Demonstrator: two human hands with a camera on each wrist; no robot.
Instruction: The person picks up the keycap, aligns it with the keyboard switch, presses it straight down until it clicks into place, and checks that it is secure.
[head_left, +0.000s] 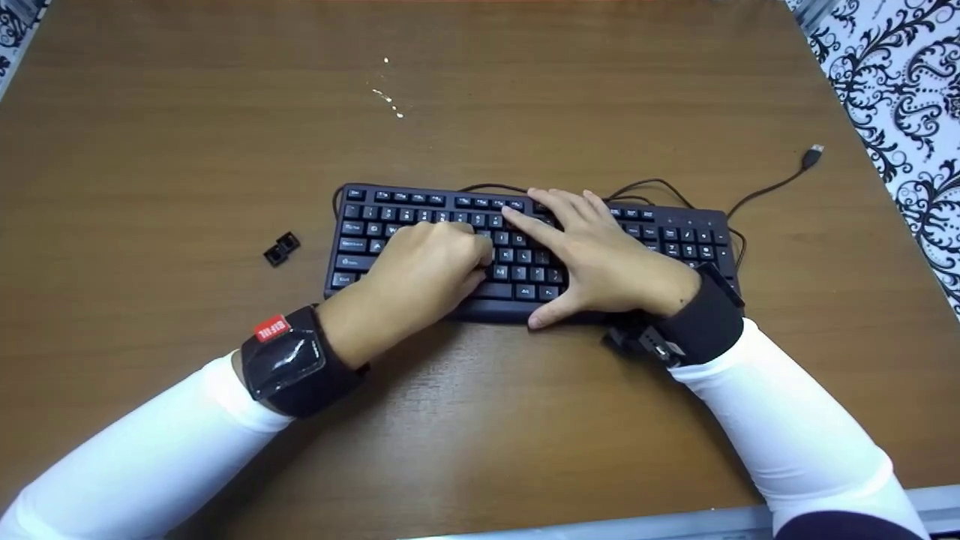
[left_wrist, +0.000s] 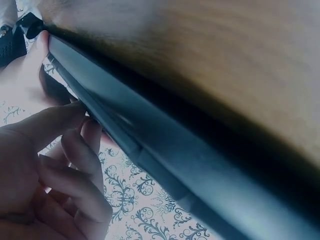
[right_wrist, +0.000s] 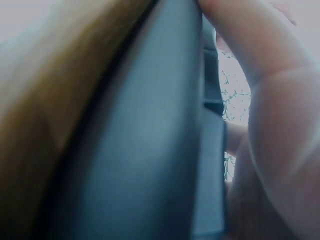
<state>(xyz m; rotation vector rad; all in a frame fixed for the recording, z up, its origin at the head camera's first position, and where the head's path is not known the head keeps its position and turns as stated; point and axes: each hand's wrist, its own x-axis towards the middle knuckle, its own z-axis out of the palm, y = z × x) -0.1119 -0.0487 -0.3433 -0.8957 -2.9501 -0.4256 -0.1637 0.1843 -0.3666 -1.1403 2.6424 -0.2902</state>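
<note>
A black computer keyboard (head_left: 495,309) lies on the wooden table, its front edge towards me. My left hand (head_left: 431,262) is curled over the letter keys left of the middle. In the left wrist view the thumb (left_wrist: 55,120) and a fingertip come together at a keycap, which they hide, while the other fingers fold inward. My right hand (head_left: 600,251) rests on the keyboard right of the middle with its fingers spread. Its thumb (right_wrist: 265,35) lies by the front edge. Some loose black keycaps (head_left: 282,249) sit together on the table to the left of the keyboard.
The keyboard's cable (head_left: 765,191) loops behind it and ends in a USB plug (head_left: 812,156) at the right. White specks (head_left: 386,97) dot the tabletop (head_left: 187,135) farther back. Black-and-white patterned cloth (head_left: 900,112) shows beyond the table's right edge.
</note>
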